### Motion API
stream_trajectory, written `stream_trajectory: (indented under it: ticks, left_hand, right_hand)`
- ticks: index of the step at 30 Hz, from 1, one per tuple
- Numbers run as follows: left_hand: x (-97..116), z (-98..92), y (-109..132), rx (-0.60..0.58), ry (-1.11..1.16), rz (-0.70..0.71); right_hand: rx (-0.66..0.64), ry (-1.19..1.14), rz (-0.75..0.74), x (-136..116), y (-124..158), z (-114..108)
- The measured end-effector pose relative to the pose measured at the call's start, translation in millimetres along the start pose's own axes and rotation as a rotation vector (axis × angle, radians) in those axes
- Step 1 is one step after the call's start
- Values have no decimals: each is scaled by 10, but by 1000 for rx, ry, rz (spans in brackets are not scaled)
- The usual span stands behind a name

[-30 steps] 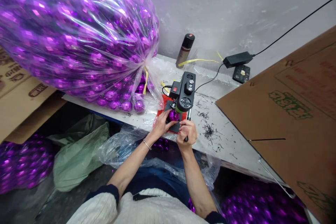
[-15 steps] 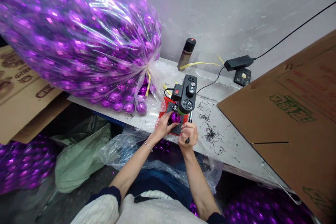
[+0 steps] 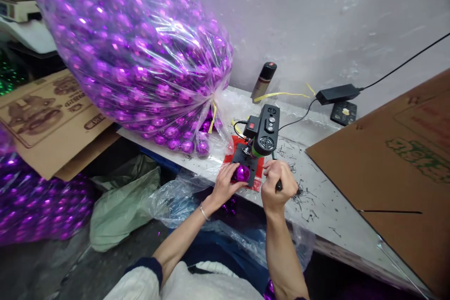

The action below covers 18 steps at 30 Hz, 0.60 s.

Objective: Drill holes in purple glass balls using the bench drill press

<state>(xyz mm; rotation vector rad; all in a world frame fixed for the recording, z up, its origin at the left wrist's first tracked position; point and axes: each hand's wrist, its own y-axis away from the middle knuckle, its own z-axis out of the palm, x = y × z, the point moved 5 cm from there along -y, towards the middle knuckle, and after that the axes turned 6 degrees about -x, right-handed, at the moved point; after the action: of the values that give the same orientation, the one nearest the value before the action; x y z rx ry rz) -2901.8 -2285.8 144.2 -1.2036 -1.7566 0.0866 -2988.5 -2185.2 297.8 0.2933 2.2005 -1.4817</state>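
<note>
My left hand (image 3: 225,185) is closed round a shiny purple faceted ball (image 3: 242,173), thumb on the near side and fingers on the far side. The ball rests on the black base plate of a small bench drill press (image 3: 266,133), just in front of its head. A red sheet (image 3: 258,174) lies beneath the plate. To the right of the machine, my right hand (image 3: 280,183) is wrapped round its lever (image 3: 279,186), whose dark end pokes out of the fist. The drill tip is hidden under the head.
A big clear bag of purple balls (image 3: 147,65) leans at the left of the white table (image 3: 325,206). Behind stand a spray can (image 3: 263,82) and a power adapter (image 3: 338,94). Dark shavings litter the right side, near a cardboard box (image 3: 397,164). Flattened cardboard (image 3: 52,117) lies left.
My left hand has drawn the purple ball toward me, out from under the drill head. My right hand has shifted up and right with the lever. The whole view has swung slightly left.
</note>
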Motion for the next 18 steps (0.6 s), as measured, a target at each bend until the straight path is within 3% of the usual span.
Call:
stream_trajectory:
  ticks: [3, 6, 8, 10, 12, 14, 16, 18]
  left_hand:
    - [117, -80, 332, -96, -90, 102]
    - [75, -181, 324, -132, -160, 155]
    - [-102, -335, 5, -46, -207, 90]
    - [-384, -545, -501, 83, -276, -73]
    - [-693, -709, -1058, 117, -341, -266]
    - [-974, -745, -1526, -22, -403, -475]
    - [-1108, -712, -1839, -110, -402, -529]
    - [-1144, -632, -1989, -151, -381, -524]
  right_hand:
    - [2, 4, -34, 29, 77, 38]
    - [-14, 14, -61, 65, 167, 73]
    - [-12, 20, -70, 74, 194, 74]
    - [-12, 18, -75, 75, 202, 72]
    - [-20, 16, -79, 72, 208, 77]
    - [-27, 21, -82, 71, 220, 87]
    - [-24, 28, -84, 70, 233, 95]
    - [-25, 31, -83, 70, 241, 104]
